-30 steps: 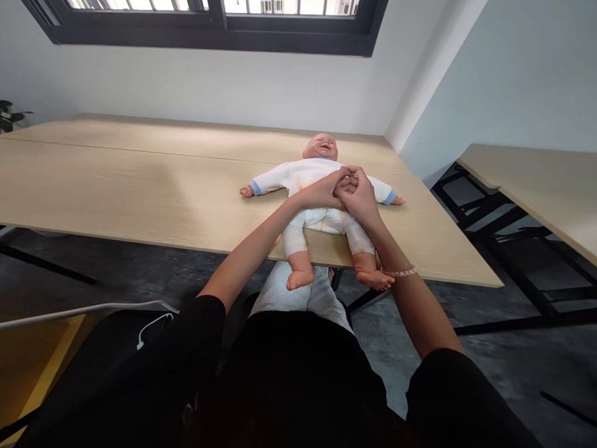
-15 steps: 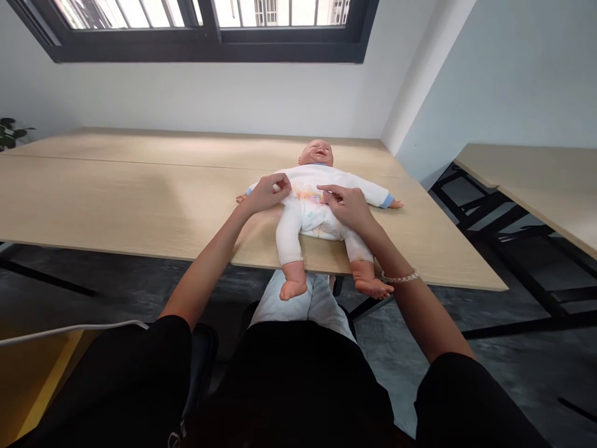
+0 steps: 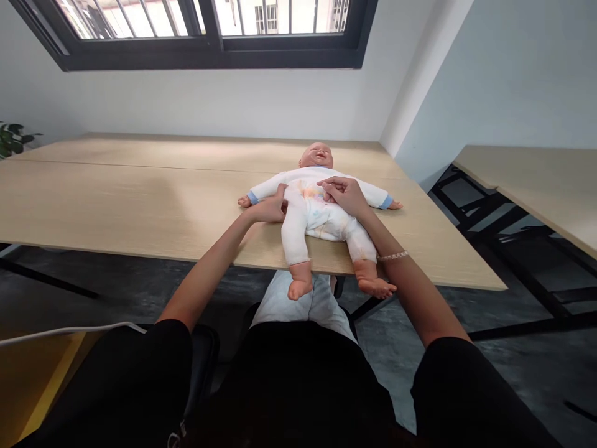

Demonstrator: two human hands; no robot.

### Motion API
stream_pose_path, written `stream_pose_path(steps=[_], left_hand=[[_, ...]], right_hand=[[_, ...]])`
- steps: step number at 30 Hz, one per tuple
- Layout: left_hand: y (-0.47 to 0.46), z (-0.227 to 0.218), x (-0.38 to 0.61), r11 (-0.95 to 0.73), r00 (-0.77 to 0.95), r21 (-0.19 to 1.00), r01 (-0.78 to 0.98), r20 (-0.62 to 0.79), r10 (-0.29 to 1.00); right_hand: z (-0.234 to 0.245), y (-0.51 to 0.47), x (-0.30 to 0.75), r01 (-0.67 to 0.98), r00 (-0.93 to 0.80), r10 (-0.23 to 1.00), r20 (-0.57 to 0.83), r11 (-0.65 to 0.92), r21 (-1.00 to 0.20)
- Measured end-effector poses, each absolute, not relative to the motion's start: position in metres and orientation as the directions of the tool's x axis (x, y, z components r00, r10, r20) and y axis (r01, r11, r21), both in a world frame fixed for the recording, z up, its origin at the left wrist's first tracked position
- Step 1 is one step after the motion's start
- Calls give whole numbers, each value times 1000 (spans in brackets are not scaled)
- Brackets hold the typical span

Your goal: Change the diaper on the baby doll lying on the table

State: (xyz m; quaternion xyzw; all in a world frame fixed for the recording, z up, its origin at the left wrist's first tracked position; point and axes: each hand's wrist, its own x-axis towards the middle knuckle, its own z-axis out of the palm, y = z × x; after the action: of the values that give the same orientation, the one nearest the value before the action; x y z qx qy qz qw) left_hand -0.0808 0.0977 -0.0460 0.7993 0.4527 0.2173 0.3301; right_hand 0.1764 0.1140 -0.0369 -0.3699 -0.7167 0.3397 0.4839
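A baby doll (image 3: pixel 321 214) in a white romper with blue cuffs lies on its back on the light wooden table (image 3: pixel 140 199), legs hanging over the near edge. My left hand (image 3: pixel 269 208) rests against the doll's side under its arm, fingers curled on the romper. My right hand (image 3: pixel 342 193) lies on the doll's chest, fingertips pinching the white cloth. A bead bracelet (image 3: pixel 392 256) circles my right wrist.
A second wooden table (image 3: pixel 536 186) stands at the right, with a dark-floored gap and black frame legs between. A window (image 3: pixel 209 31) runs along the back wall. A plant (image 3: pixel 13 138) shows at far left. A white cable (image 3: pixel 69 328) runs low left.
Both hands were together on the doll's chest; the left has dropped to the doll's side and the right has stayed on the chest. The doll has slid slightly.
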Motion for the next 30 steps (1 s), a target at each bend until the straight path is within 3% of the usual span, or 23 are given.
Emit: stream_pose_path(steps=[4,9,17,24,30], left_hand=[[93,-55,-65,-342,462,815,467,105,881],[94,-61,-66,-270,486,872,407,43,873],[97,-61,-64,-438,512,814,382,209,833],[102,-72,-66,-390,510,865,315,192,839],[106,-83,-60,-273,504,961,35,219,835]], right_hand=[[-37,113,178,167,-230,862,451,492,-855],[-35,112,178,172,-217,874,434,472,-865],[-37,113,178,167,-211,873,439,475,-864],[-39,116,182,130,-202,861,468,497,-858],[-38,118,183,94,-190,860,473,496,-863]])
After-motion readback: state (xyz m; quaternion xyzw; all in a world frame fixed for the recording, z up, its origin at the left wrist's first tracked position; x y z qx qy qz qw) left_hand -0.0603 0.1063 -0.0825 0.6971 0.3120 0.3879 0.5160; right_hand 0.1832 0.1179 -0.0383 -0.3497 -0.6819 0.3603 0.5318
